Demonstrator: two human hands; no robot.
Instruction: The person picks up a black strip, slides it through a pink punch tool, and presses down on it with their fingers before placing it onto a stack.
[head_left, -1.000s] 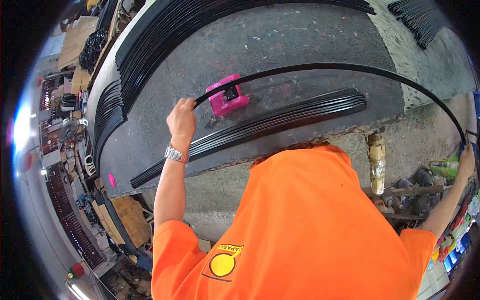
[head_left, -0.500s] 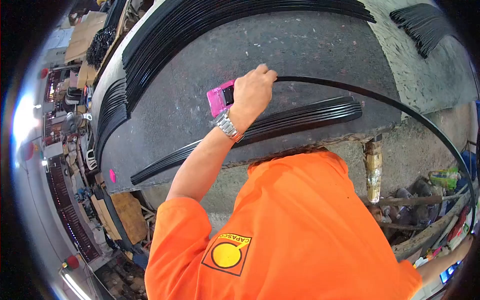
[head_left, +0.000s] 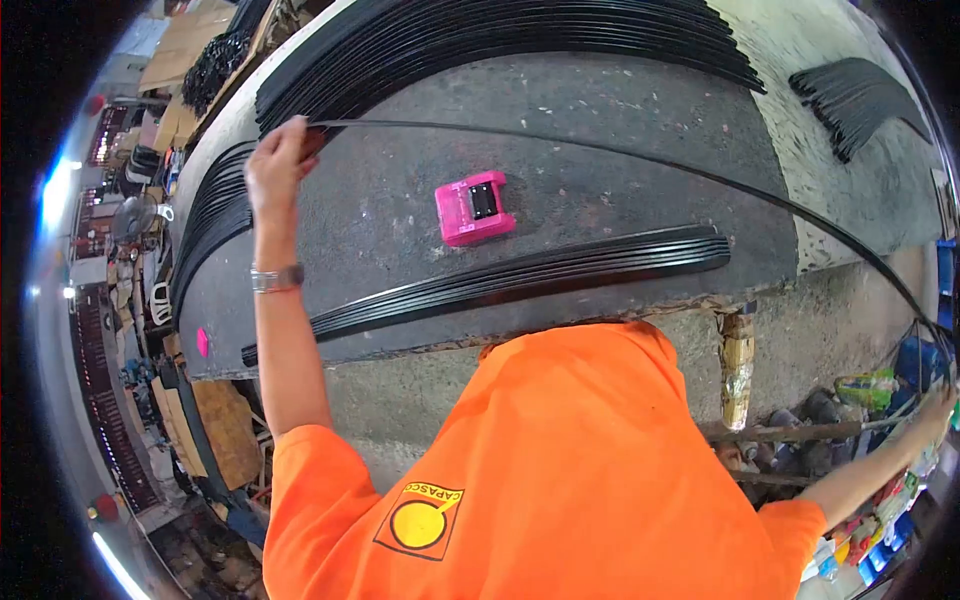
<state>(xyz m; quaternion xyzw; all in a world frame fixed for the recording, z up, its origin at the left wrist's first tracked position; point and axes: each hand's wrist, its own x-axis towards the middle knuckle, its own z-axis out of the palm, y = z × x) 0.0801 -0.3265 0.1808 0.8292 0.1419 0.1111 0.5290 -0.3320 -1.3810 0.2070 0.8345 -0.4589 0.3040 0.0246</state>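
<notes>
A long, thin black strip arcs across the worktable from left to right. My left hand, wearing a metal watch, is closed on its left end near the far stack. Out at the dim right edge, my right hand is closed around the strip's other part; its fingers show poorly. Between the strip and the near bundle of black strips sits a bright pink plastic block with a black insert. Neither hand touches that block.
A large stack of black strips curves along the table's far side, with another bundle at left. More strips lie at far right. A small pink piece is near the left edge. A wrapped table leg stands below.
My left hand has moved left and away from the pink block, drawing the strip's end across the table. My right hand has risen along the right edge.
</notes>
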